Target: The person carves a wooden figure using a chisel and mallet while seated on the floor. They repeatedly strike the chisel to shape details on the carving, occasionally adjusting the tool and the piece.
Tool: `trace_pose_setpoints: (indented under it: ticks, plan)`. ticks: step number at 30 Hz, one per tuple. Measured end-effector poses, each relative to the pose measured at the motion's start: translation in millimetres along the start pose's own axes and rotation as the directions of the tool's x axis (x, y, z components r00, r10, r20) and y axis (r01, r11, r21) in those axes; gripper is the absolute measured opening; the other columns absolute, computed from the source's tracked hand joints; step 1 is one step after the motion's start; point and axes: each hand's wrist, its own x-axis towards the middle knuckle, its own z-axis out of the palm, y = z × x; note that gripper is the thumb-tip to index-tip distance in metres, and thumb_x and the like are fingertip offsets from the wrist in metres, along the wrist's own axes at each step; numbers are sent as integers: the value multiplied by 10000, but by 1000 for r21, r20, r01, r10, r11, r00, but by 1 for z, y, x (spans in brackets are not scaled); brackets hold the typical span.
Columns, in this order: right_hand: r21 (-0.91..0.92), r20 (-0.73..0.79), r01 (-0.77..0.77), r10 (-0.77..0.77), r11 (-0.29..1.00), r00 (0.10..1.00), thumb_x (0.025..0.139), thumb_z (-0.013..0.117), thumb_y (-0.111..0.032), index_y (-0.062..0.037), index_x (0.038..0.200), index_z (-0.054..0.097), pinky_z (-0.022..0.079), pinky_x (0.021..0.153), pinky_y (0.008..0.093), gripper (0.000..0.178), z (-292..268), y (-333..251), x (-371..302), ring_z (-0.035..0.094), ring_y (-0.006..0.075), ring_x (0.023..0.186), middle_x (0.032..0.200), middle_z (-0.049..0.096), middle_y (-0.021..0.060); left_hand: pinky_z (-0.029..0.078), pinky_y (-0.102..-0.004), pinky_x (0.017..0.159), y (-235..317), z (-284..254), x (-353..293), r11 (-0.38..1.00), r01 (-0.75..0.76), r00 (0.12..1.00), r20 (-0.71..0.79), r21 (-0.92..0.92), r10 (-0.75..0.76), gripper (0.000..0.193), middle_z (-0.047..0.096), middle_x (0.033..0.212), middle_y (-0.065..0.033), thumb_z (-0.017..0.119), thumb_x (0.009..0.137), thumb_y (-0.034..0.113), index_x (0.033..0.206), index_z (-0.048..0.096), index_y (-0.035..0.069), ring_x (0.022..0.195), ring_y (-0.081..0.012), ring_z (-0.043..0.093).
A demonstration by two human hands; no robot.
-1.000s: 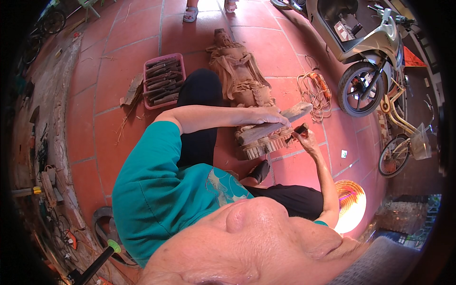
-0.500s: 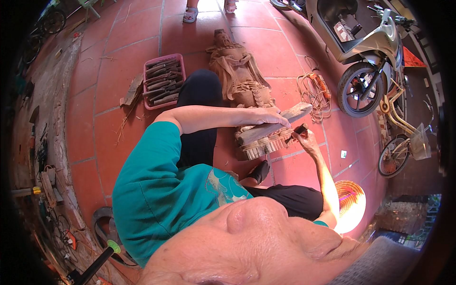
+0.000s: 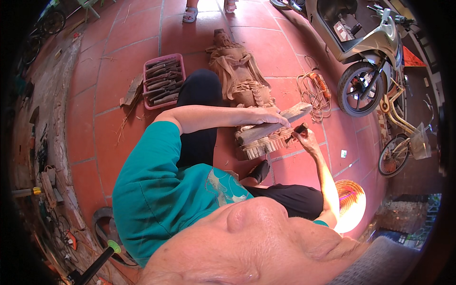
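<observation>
A carved wooden statue (image 3: 244, 78) of a robed figure lies on its back on the tiled floor, head away from me, its ridged base (image 3: 263, 148) nearest. Above the base, my left hand (image 3: 271, 117) is closed around a long, pale wooden club (image 3: 297, 111), which slants up to the right. Just right of it, my right hand (image 3: 308, 139) is closed on a short, dark chisel (image 3: 300, 128) whose narrow end points left and down toward the base. Whether that end touches the wood, I cannot tell.
Left of my bent knee stands a pink basket (image 3: 182, 64) full of chisels, beside a piece of bark (image 3: 133, 91). A coiled cord (image 3: 316, 97) lies right of the statue, near a parked motor scooter (image 3: 363, 88) and a bicycle (image 3: 394, 154). Another person's sandalled foot (image 3: 190, 15) is at the top.
</observation>
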Motion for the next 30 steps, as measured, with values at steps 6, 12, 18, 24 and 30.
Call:
trace_pose_setpoints:
  ticks: [6, 12, 18, 24, 30]
  plan:
    - [13, 17, -7, 7, 1000, 1000, 898, 767, -209, 11, 1063, 661, 541, 695, 295, 295, -1, -2, 0, 676, 135, 788, 892, 719, 74, 587, -312, 501, -12, -4, 9, 999, -35, 999, -9, 9, 35, 559, 622, 832, -75, 801, 812, 387, 1106, 575, -31, 630, -161, 657]
    - [38, -6, 17, -17, 999, 1000, 898, 769, -220, 12, 1071, 655, 544, 698, 295, 311, -3, 5, 1, 672, 133, 785, 884, 715, 73, 584, -312, 500, -3, 0, 3, 999, -48, 998, -28, 15, 48, 533, 613, 821, -71, 797, 814, 373, 1092, 577, -26, 624, -164, 649]
    - [23, -7, 16, -16, 1000, 1000, 904, 765, -216, 15, 1057, 664, 546, 697, 296, 295, -1, 1, -3, 668, 128, 786, 884, 716, 71, 580, -317, 497, -7, -1, 8, 999, -41, 999, 15, -18, 41, 494, 602, 778, -65, 799, 812, 354, 1060, 584, -15, 622, -162, 644]
    - [-21, 0, 32, -32, 999, 999, 912, 754, -211, 10, 1050, 671, 538, 704, 290, 273, 2, 3, -1, 667, 122, 788, 897, 724, 68, 583, -324, 495, -6, -2, 1, 999, -32, 999, 6, -21, 32, 483, 607, 797, -71, 802, 809, 359, 1037, 591, -10, 632, -166, 647]
    - [-351, -44, 206, -236, 913, 971, 891, 733, -173, -8, 1010, 671, 544, 761, 350, 213, -8, 19, 1, 693, 180, 833, 877, 717, 95, 544, -287, 521, 11, 1, -15, 984, -131, 990, -28, 123, 135, 516, 617, 784, -55, 780, 832, 437, 1049, 640, -10, 642, -123, 628]
